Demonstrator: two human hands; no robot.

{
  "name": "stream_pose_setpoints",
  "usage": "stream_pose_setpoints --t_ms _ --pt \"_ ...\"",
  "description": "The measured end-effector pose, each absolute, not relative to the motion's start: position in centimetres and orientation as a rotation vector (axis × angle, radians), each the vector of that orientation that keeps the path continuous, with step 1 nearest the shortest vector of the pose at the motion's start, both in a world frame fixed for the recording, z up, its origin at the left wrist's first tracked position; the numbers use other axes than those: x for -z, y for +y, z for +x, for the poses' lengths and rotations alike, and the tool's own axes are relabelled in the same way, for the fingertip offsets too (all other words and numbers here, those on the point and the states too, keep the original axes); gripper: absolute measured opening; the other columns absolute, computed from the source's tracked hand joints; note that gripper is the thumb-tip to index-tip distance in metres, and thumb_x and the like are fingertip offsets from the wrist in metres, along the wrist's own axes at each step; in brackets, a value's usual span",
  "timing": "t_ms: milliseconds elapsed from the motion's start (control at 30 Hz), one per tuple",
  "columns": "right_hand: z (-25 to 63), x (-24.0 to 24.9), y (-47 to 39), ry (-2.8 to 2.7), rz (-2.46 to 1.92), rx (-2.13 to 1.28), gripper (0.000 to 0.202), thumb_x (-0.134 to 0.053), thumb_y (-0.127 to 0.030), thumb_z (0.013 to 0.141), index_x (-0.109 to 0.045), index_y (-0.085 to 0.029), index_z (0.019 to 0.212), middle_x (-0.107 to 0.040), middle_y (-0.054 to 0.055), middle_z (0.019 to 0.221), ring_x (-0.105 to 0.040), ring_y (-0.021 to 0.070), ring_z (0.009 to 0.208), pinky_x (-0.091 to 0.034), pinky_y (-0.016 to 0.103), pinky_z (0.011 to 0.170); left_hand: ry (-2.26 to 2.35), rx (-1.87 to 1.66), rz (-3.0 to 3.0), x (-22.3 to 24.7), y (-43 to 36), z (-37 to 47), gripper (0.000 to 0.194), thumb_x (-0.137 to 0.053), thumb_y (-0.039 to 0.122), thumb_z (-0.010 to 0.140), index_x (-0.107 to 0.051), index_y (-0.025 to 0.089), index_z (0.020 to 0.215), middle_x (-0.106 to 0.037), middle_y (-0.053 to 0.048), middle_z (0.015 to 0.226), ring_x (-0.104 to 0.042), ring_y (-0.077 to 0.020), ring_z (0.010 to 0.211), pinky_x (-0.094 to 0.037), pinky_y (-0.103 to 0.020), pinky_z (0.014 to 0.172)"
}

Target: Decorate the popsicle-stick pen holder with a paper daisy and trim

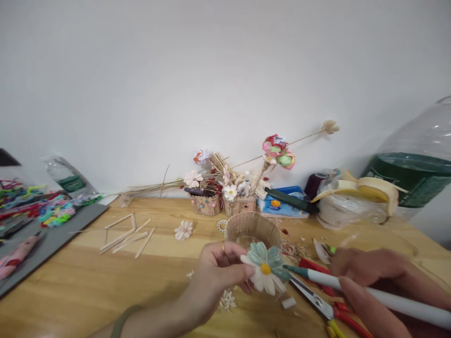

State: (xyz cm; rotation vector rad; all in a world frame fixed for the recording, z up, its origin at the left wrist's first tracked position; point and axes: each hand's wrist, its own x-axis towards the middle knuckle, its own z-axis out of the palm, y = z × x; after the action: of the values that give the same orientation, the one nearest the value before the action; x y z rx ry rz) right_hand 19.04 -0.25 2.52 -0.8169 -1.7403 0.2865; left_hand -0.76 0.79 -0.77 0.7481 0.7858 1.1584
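Observation:
My left hand (225,267) pinches a daisy-like flower (266,268) between thumb and fingers. Its upper petals are coloured pale teal, the lower ones are white, and the centre is yellow. My right hand (373,277) holds a white marker pen (327,279), whose teal tip touches or nearly touches a teal petal on the flower's right side. Behind the flower stands a round woven-looking basket (252,223), partly hidden by the flower and my left fingers. Under the pen lie scissors (317,300) with red and yellow handles.
Two small decorated pots (206,205) with flowers stand by the wall. Craft sticks (128,234) and a white flower (183,230) lie on the wooden table. A banana peel (373,188) and large bottle (416,164) are at right; a grey board (63,239) is at left.

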Motion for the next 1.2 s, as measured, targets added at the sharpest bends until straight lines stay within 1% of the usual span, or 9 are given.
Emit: stream_pose_setpoints --t_ms 133,333,567,667,767,867,967,1133,1200 --pt "18.5 -2.4 -0.5 -1.693 -0.895 -0.266 0.016 -0.052 -0.030 0.086 -0.048 -0.027 0.071 -0.055 -0.004 0.057 -0.052 0.0109 0.047 -0.037 0.021 0.037 0.776 -1.152 0.729 0.6 0.8 -0.8 0.027 -0.086 0.025 0.047 -0.066 0.011 0.059 -0.069 -0.003 0.052 -0.060 -0.0093 0.042 -0.048 -0.017 0.042" --pt "19.1 -2.1 -0.2 -1.750 -0.833 -0.236 0.012 -0.052 -0.021 0.084 -0.049 -0.025 0.073 -0.055 -0.004 0.059 -0.053 0.0098 0.050 -0.041 0.018 0.042 0.789 -1.141 0.714 0.5 1.0 -0.8 0.027 -0.086 0.025 0.046 -0.067 0.010 0.058 -0.069 -0.003 0.051 -0.059 -0.0090 0.040 -0.047 -0.016 0.040" --pt "19.0 -2.4 -0.4 -1.760 -0.837 -0.268 0.011 -0.052 -0.023 0.085 -0.049 -0.027 0.075 -0.056 -0.004 0.060 -0.054 0.0105 0.050 -0.040 0.018 0.038 0.767 -1.139 0.720 0.5 1.0 -0.8 0.024 -0.085 0.024 0.049 -0.067 0.011 0.059 -0.069 -0.003 0.051 -0.059 -0.0086 0.041 -0.048 -0.015 0.041" --pt "19.0 -2.5 -0.2 -1.830 -0.809 -0.239 0.011 -0.051 -0.019 0.084 -0.049 -0.026 0.076 -0.057 -0.004 0.060 -0.055 0.0103 0.049 -0.041 0.018 0.040 0.763 -1.137 0.711 0.4 1.0 -0.8 0.023 -0.085 0.023 0.049 -0.067 0.011 0.058 -0.069 -0.003 0.051 -0.059 -0.0082 0.041 -0.048 -0.014 0.041" --pt "19.1 -2.3 0.0 -1.788 -0.849 -0.208 0.011 -0.052 -0.020 0.084 -0.049 -0.026 0.074 -0.057 -0.004 0.061 -0.054 0.0099 0.049 -0.040 0.018 0.039 0.758 -1.144 0.703 0.4 1.0 -0.8 0.023 -0.085 0.022 0.049 -0.067 0.011 0.058 -0.069 -0.003 0.051 -0.059 -0.0081 0.041 -0.048 -0.014 0.041" --pt "19.3 -2.2 0.0 -1.720 -0.855 -0.190 0.013 -0.053 -0.021 0.084 -0.048 -0.025 0.073 -0.053 -0.004 0.059 -0.051 0.0093 0.049 -0.040 0.017 0.041 0.756 -1.160 0.699 0.4 1.0 -0.7 0.022 -0.085 0.021 0.049 -0.067 0.010 0.058 -0.069 -0.002 0.051 -0.059 -0.0083 0.043 -0.049 -0.015 0.042" --pt "19.4 -2.2 -0.2 -1.744 -0.817 -0.215 0.012 -0.052 -0.018 0.084 -0.047 -0.025 0.075 -0.053 -0.005 0.059 -0.053 0.0102 0.053 -0.043 0.018 0.045 0.757 -1.163 0.700 0.5 0.9 -0.7 0.021 -0.084 0.021 0.051 -0.068 0.010 0.058 -0.069 -0.002 0.051 -0.059 -0.0081 0.043 -0.050 -0.015 0.042" --pt "19.5 -2.1 -0.2 -1.818 -0.812 -0.128 0.011 -0.052 -0.016 0.083 -0.048 -0.024 0.076 -0.055 -0.004 0.059 -0.053 0.0095 0.048 -0.041 0.019 0.043 0.748 -1.169 0.702 0.5 1.1 -0.8 0.020 -0.084 0.020 0.051 -0.068 0.011 0.058 -0.069 -0.002 0.052 -0.060 -0.0082 0.043 -0.049 -0.014 0.042" --pt "19.4 -2.0 -0.1 -1.795 -0.851 -0.108 0.011 -0.052 -0.017 0.083 -0.048 -0.024 0.077 -0.056 -0.003 0.062 -0.054 0.0104 0.051 -0.041 0.020 0.043 0.748 -1.171 0.695 0.4 1.1 -0.7 0.020 -0.084 0.020 0.050 -0.068 0.011 0.058 -0.069 -0.002 0.052 -0.060 -0.0082 0.043 -0.049 -0.014 0.042"
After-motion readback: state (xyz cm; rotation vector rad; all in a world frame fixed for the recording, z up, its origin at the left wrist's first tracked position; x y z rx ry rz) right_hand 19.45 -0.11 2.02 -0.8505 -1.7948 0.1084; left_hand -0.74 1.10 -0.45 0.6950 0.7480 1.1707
